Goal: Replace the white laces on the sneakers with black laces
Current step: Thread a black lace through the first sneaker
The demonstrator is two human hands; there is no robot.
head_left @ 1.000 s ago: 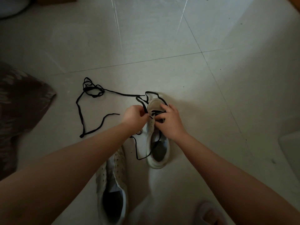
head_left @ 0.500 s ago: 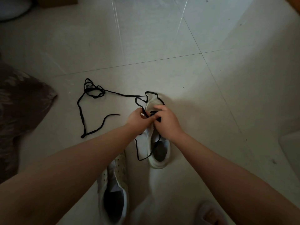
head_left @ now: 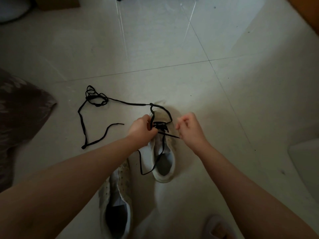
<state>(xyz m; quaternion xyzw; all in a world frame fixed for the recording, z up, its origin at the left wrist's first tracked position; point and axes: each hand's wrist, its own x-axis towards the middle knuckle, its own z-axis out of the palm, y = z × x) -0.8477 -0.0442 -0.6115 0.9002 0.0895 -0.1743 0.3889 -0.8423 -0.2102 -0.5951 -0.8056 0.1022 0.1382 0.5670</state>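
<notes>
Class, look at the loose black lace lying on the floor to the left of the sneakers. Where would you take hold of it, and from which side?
Pinch the free tip of the loose black lace, coming from above on its right, the side nearest the left hand. That end lies flat and alone on the floor, apart from the tangle farther back, so it should lift without snagging.

near sneaker [head_left: 119, 204] partly under left forearm, slipper [head_left: 215, 228] cropped

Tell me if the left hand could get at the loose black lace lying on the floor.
Probably yes. The loose lace lies on bare floor left of the left hand, nothing between. But that hand now grips the lace at the sneaker.
</notes>
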